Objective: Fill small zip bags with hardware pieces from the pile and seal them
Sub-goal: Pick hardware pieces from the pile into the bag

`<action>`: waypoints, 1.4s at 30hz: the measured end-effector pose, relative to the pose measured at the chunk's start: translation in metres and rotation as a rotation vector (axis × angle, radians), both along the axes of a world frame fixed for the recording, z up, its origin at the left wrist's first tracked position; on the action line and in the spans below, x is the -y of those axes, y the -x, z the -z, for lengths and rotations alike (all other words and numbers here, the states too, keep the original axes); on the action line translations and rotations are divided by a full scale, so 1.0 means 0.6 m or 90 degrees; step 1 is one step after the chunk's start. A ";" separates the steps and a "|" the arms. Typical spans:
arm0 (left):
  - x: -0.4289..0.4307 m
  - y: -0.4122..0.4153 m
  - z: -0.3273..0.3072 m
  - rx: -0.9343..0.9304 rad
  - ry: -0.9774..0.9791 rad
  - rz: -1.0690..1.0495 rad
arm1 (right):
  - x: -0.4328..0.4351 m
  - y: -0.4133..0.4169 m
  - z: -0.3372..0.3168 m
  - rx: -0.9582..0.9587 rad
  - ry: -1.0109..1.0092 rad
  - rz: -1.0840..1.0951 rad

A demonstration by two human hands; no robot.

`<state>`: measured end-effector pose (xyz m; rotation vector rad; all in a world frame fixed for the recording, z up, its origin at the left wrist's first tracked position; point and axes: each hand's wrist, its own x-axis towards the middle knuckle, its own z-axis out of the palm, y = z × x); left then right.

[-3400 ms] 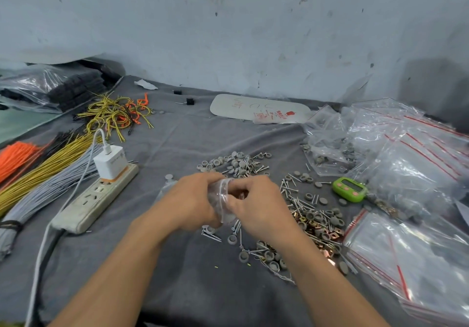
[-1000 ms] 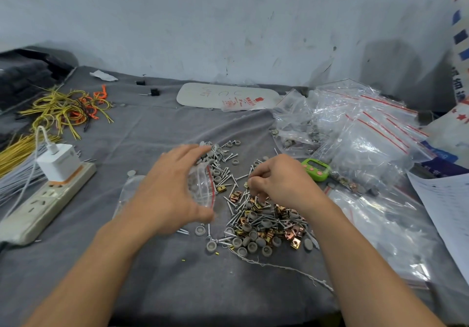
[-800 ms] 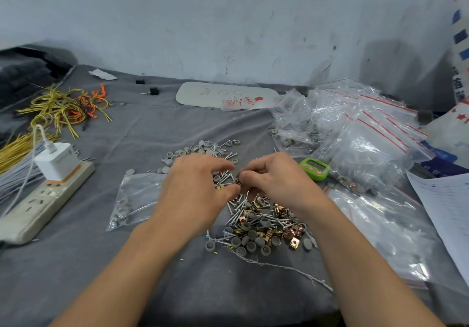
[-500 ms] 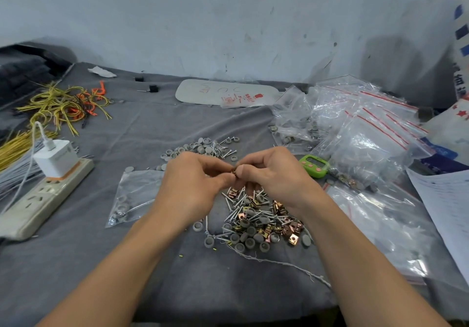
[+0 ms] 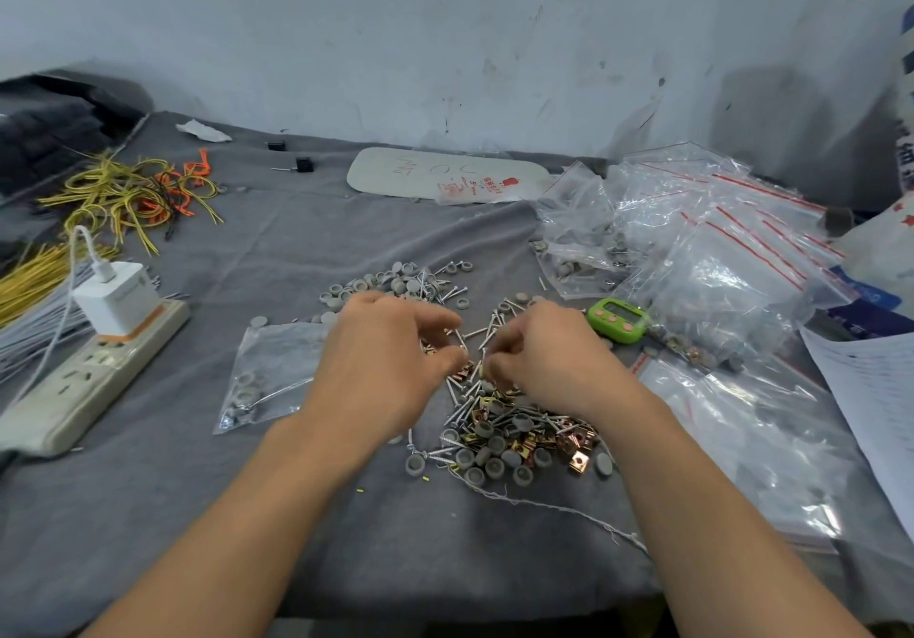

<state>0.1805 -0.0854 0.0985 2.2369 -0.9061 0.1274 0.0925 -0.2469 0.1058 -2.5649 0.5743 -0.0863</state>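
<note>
A pile of hardware (image 5: 509,434), made of screws, grey caps and copper clips, lies on the grey cloth (image 5: 277,504). My right hand (image 5: 549,355) hovers at the pile's far edge, fingertips pinching a small piece. Just left of it is my left hand (image 5: 390,365), palm down, fingers loosely curled, thumb and forefinger apart; I see nothing held in it. A filled zip bag (image 5: 267,375) lies flat to the left of my left hand. More grey caps and screws (image 5: 395,283) sit beyond my hands.
A heap of clear red-striped zip bags (image 5: 712,261) fills the right side, with a green timer (image 5: 618,318) in front. A power strip with a white charger (image 5: 99,355) and wire bundles (image 5: 128,192) lie at left. Paper sheets (image 5: 875,400) sit at far right.
My left hand laid the filled bag on the cloth and came to the pile. Both hands met pinching a small piece, then drew slightly apart and lower.
</note>
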 end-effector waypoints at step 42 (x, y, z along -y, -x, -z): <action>-0.042 -0.072 0.016 -0.081 -0.247 0.062 | -0.050 -0.020 0.004 0.186 -0.074 -0.067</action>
